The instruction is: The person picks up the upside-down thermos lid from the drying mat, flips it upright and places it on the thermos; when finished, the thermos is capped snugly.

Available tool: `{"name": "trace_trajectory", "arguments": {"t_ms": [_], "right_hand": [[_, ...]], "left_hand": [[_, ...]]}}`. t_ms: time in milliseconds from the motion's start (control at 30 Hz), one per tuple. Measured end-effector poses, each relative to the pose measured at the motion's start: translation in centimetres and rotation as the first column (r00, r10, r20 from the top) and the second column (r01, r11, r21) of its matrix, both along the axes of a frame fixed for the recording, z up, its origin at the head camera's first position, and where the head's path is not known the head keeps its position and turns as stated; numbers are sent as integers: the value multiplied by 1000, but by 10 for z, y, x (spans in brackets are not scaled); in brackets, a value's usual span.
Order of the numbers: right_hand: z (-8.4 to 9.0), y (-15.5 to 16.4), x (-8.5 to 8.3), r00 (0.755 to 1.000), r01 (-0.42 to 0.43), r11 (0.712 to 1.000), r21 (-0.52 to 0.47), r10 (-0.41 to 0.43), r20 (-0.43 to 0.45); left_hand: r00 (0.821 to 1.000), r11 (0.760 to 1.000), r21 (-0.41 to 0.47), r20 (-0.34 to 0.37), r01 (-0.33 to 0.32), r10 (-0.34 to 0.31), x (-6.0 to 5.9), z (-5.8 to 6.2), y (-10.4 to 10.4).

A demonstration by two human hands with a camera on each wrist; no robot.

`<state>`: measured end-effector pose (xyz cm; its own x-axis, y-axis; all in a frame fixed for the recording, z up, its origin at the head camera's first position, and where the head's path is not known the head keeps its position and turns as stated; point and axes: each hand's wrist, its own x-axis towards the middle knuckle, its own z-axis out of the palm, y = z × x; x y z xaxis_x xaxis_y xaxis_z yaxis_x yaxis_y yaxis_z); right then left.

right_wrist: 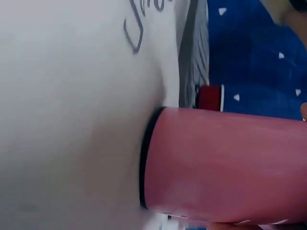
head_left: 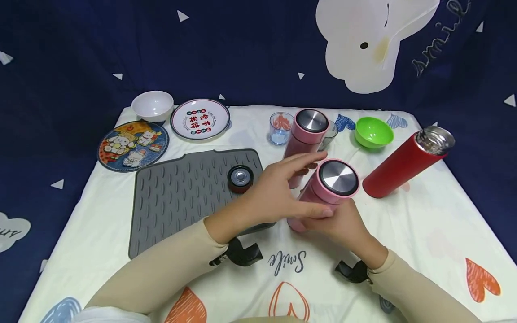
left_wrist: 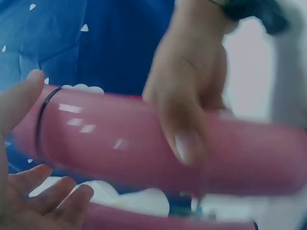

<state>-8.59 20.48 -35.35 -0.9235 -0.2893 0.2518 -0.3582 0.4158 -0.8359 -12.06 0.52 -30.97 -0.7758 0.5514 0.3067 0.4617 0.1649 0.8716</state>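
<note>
On the cloth, right hand [head_left: 347, 224] fingers grip pink flask [head_left: 327, 188].

Pink flask [head_left: 329, 190] with steel lid, tilted, base on the cloth, just before a second pink flask [head_left: 305, 139]

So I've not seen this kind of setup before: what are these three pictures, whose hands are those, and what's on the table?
No machine here: a person wears a head camera and one on each wrist. The head view shows a table from above. The right hand grips the near pink flask; the left hand rests open against it. The blurry wrist views show that flask up close. Also there: a second pink flask, a red flask without its cap, a grey mat with a lid, plates, bowls and a glass.
</note>
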Motion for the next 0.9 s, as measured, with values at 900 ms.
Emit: {"name": "trace_trajectory", "arguments": {"t_ms": [900], "right_hand": [[-13, 69, -85, 935, 167, 986, -21, -151, 321]], "left_hand": [[982, 783, -597, -49, -175, 182, -44, -46, -117]]}}
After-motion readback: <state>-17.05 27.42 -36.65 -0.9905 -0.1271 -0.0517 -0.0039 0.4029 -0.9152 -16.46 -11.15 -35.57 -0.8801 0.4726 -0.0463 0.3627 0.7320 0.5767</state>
